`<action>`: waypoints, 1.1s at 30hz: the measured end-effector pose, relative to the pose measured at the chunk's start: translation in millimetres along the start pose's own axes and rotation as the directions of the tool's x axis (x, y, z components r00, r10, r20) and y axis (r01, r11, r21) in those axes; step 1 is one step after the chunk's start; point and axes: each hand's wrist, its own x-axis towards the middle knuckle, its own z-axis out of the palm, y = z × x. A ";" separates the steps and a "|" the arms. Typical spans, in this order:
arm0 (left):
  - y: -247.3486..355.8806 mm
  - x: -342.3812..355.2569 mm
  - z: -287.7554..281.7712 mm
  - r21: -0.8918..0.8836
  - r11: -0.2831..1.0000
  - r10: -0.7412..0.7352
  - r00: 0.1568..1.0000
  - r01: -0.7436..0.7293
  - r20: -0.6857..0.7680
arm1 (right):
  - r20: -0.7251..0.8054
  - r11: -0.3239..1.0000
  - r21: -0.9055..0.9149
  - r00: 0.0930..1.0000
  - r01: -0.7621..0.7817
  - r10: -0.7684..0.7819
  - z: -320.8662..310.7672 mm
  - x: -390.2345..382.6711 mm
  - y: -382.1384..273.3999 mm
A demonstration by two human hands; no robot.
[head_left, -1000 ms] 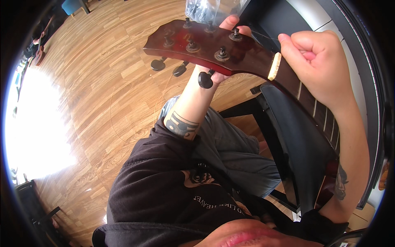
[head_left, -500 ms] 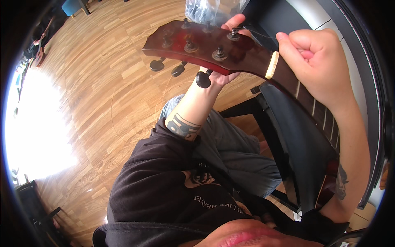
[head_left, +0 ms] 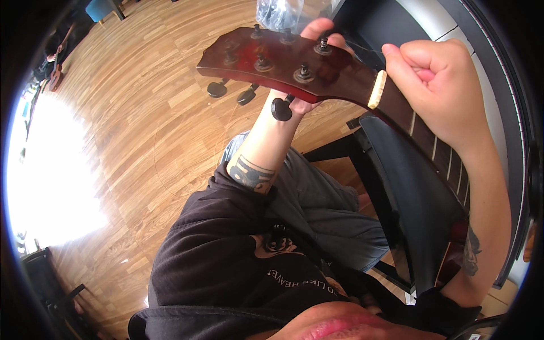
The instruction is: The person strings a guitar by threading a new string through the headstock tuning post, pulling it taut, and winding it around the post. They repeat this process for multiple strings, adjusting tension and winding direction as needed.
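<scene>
A dark red guitar headstock (head_left: 272,59) extends to the left in front of me, with string posts on its face and three black tuning keys (head_left: 281,109) along its near edge. My left hand (head_left: 318,29) reaches under the headstock and curls round its far edge. Its fingertips are slightly blurred beside the post nearest the nut, and whatever they press on there is hidden. From that post a thin string (head_left: 365,48) runs to my right hand (head_left: 439,76), which is closed in a pinch on it above the neck (head_left: 416,127). A pale nut (head_left: 377,89) crosses the neck between the hands.
A keyboard instrument (head_left: 504,113) curves along the right side. Below the neck is a black padded seat (head_left: 399,164) on a dark frame. A clear plastic bag (head_left: 277,14) lies beyond the headstock on the wooden floor (head_left: 164,107). Loose thin strands lie on the floor.
The left fingers at the far edge have shifted and curled a little. The headstock and neck have moved very slightly right. My right hand keeps its pinch on the string.
</scene>
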 end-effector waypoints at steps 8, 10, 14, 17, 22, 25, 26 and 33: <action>-6.0 7.0 1.0 -0.149 0.985 -0.079 0.995 0.087 0.060 | 0.005 1.000 0.009 1.000 0.006 -0.006 -0.7 -1.1 0.7; -24.5 17.3 -8.8 -0.200 0.979 -0.006 0.982 0.044 0.187 | 0.007 1.000 0.012 1.000 0.012 -0.012 -0.8 -0.5 -0.5; -34.7 11.9 6.1 -0.231 0.971 0.080 0.993 -0.057 0.091 | -0.003 1.000 0.005 1.000 0.031 -0.031 -0.3 -0.2 -1.2; -25.3 14.4 -2.1 -0.229 0.973 0.005 0.995 0.018 0.097 | -0.011 0.999 -0.006 0.999 0.040 -0.040 -0.4 0.2 -0.5; -5.9 9.5 8.2 -0.182 0.979 -0.085 0.996 0.090 0.037 | -0.015 1.000 -0.004 1.000 0.014 -0.014 0.3 -0.5 -1.3; 1.2 6.9 2.2 -0.121 0.982 -0.146 0.989 0.148 0.022 | -0.015 1.000 0.001 1.000 0.008 -0.008 0.9 -0.4 -0.8; 2.6 7.1 0.0 -0.104 0.978 -0.178 0.984 0.180 0.027 | -0.015 1.000 0.005 1.000 0.001 -0.001 1.0 -0.7 -0.3; -8.3 12.5 7.3 -0.343 0.928 -0.133 0.989 0.146 0.062 | -0.019 0.999 -0.011 0.999 0.032 -0.032 0.8 1.0 -1.9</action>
